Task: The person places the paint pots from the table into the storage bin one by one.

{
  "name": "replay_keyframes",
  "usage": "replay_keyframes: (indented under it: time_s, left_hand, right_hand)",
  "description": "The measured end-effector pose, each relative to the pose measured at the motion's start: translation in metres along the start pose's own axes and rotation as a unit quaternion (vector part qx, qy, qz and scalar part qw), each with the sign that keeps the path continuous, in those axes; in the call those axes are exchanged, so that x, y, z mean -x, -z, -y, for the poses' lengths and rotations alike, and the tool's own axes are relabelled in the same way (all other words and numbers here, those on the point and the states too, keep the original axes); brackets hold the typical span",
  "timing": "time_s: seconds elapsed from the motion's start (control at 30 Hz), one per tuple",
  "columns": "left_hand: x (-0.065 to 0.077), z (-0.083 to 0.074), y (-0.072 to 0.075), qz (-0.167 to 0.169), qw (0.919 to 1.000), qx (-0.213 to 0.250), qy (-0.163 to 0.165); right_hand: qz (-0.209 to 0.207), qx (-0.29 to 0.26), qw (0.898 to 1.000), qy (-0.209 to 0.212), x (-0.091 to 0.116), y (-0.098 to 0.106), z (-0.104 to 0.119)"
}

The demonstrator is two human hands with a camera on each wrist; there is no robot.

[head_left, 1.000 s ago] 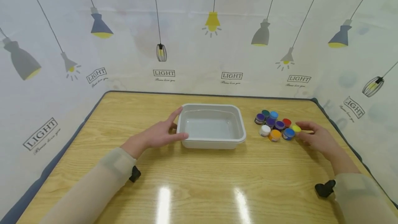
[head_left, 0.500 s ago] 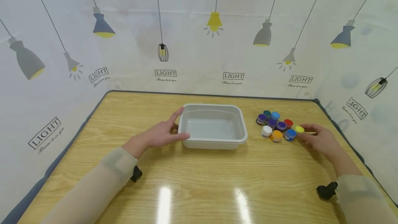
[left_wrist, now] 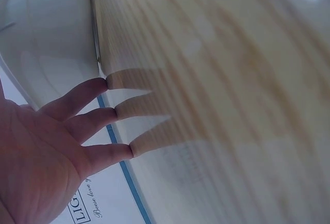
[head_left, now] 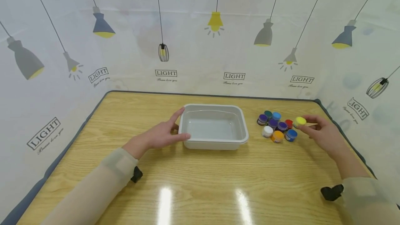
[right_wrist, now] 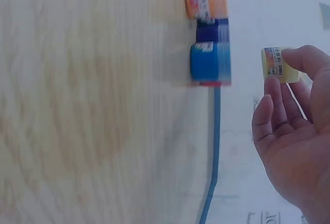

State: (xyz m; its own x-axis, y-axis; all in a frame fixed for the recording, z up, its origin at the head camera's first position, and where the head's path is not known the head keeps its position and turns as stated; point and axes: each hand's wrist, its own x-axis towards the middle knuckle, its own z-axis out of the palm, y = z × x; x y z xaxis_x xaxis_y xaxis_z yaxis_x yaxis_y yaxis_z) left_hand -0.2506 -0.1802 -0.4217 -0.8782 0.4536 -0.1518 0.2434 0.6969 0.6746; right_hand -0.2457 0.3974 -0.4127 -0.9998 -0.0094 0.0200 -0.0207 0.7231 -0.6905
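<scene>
In the head view my left hand (head_left: 160,134) touches the left end of a light grey plastic tub (head_left: 215,145), its thumb by the near corner and index finger at the far corner. The other fingers look fairly straight in the left wrist view, their tips down at the wooden table. My right hand (head_left: 326,136) pinches a small paint jar with a yellow lid (head_left: 300,121) between thumb and fingers. In the right wrist view this labelled yellow paint jar (right_wrist: 278,65) is raised off the table, beside the other jars.
Several more paint jars stand clustered right of the tub, among them a white jar (head_left: 267,131), an orange jar (head_left: 277,136), a blue jar (head_left: 291,135) and a red jar (head_left: 289,124). Lamp-printed cloth (head_left: 187,27) walls the wooden table (head_left: 203,180) at the back and sides.
My right hand has taken the yellow paint jar away from the cluster and lifted it from the table. The left hand and the tub have stayed in place.
</scene>
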Motion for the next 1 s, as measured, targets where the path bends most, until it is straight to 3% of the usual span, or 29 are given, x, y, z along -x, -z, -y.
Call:
replay_keyframes:
  time_s: [0.37, 1.0]
  left_hand:
    - [0.0, 0.001, -0.001, -0.001, 1.0, 0.002, 0.003]
    - [-0.001, -0.001, -0.001, 0.0, 1.0, 0.002, -0.001]
  right_hand:
    - [0.021, -0.038, 0.996, 0.073, 0.003, -0.023, 0.055]
    - [0.092, -0.105, 0.984, 0.112, -0.005, -0.082, 0.149]
